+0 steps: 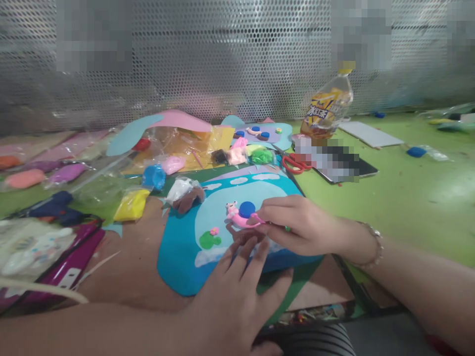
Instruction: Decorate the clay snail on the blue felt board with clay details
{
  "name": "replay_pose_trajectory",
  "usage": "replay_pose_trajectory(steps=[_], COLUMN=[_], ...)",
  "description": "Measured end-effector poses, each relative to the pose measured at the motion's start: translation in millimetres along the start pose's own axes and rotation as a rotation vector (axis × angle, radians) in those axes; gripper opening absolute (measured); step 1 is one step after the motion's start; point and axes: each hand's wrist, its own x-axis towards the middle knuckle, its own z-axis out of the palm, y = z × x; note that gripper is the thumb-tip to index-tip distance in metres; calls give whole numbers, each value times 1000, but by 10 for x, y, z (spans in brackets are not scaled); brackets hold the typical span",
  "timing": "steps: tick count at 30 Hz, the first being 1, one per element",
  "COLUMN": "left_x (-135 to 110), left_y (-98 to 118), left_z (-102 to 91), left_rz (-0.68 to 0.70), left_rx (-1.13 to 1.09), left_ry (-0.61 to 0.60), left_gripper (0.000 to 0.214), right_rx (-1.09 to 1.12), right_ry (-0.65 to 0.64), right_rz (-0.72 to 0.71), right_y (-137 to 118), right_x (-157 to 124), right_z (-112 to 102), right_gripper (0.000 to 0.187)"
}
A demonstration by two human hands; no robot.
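A blue craft board (pixel 178 247) with white clouds and a light blue pond lies in front of me. My right hand (pixel 300 225) pinches the tail of a pink clay snail (pixel 241 213) with a blue shell, holding it on the board. My left hand (pixel 237 287) lies flat on the board's near edge, fingers spread, holding nothing. A green lily pad with a pink flower (pixel 210 238) sits on the board, left of the snail.
Bags of coloured clay, yellow (pixel 131 203), blue (pixel 154 176), green (pixel 262 156) and pink (pixel 173 164), lie behind the board. Red scissors (pixel 295 163), a plastic bottle (pixel 328 106) and a dark glue gun (pixel 55 205) are near. A perforated metal wall stands behind.
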Motion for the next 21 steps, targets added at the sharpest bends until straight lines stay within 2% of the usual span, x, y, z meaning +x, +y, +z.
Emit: replay_pose_trajectory(steps=[5, 10, 14, 18, 21], left_x=[24, 18, 7, 5, 28], left_y=[2, -20, -6, 72, 17], left_z=[20, 79, 85, -64, -315], left_rz=[-15, -25, -34, -54, -110], left_rx=[13, 36, 58, 48, 100], left_ry=[17, 49, 50, 94, 149], left_gripper=[85, 87, 94, 90, 63], right_rx=[-35, -170, -321, -430, -472], right_ry=[31, 61, 27, -64, -101], right_rz=[66, 316, 521, 644, 674], right_y=[10, 149, 307, 427, 512], right_x=[15, 16, 18, -4, -39], right_z=[0, 30, -9, -85, -123], right_gripper=[15, 23, 24, 29, 31])
